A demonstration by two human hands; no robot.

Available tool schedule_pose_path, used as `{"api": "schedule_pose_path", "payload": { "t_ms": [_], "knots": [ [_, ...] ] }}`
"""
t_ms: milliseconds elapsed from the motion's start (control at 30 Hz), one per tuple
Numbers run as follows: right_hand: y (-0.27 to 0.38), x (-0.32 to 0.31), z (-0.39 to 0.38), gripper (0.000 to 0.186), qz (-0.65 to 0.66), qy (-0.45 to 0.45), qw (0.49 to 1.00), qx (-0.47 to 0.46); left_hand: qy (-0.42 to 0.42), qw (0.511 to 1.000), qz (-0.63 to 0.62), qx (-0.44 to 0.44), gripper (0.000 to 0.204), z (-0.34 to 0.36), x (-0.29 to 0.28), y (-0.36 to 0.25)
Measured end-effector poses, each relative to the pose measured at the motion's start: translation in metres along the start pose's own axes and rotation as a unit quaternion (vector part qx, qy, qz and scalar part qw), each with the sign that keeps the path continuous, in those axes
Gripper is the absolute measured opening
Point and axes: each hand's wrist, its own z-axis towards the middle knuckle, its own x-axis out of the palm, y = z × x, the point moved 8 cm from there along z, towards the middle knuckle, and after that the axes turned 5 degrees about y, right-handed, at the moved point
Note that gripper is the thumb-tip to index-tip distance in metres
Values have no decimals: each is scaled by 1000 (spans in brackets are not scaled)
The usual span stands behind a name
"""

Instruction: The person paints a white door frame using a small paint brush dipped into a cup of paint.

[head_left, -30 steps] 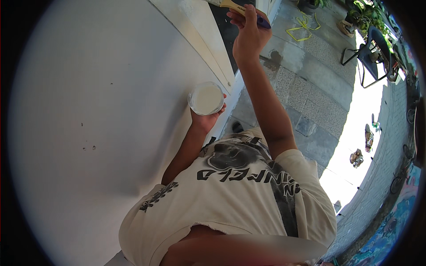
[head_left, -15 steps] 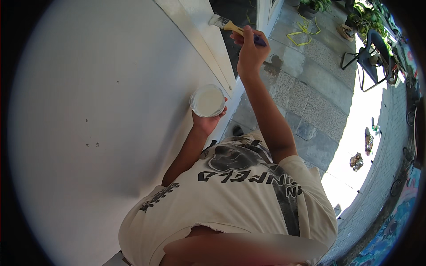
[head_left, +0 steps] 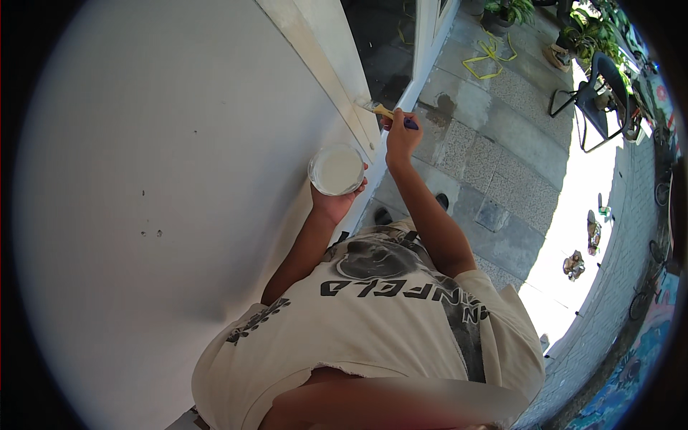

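A round tub of white paint (head_left: 338,170) rests in my left hand (head_left: 340,203), its fingers curled around the underside and right edge. My right hand (head_left: 403,136) grips a paintbrush (head_left: 384,111) by its yellow and dark blue handle. The pale bristles touch the cream-white frame (head_left: 326,61) beside the dark glass pane (head_left: 383,43). The brush is a little above and to the right of the tub.
A white wall (head_left: 165,143) with small holes fills the left. Grey paving (head_left: 494,150) lies to the right, with a yellow strap (head_left: 489,61), a black chair (head_left: 605,93) and potted plants (head_left: 505,11) farther off.
My right hand has brought the brush down along the frame, nearer to the tub. My left hand and the tub have hardly moved.
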Motion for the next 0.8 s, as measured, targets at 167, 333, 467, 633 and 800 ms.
{"api": "schedule_pose_path", "payload": {
  "t_ms": [167,333,467,633,800],
  "knots": [
    [106,77,-10,20,66,91,993,-34,14,1000,-5,4,57,5,-14,-1],
    [183,110,-36,20,215,189,942,-178,-14,1000,8,-2,58,0,-11,3],
    [95,76,-21,19,133,149,970,-141,17,1000,-11,8,57,2,-7,0],
    [-2,6,-6,18,18,31,999,-30,20,1000,-20,-4,57,1,-7,0],
    [80,61,15,18,95,68,992,-42,16,1000,-12,23,52,-1,-4,-5]
  ]
}}
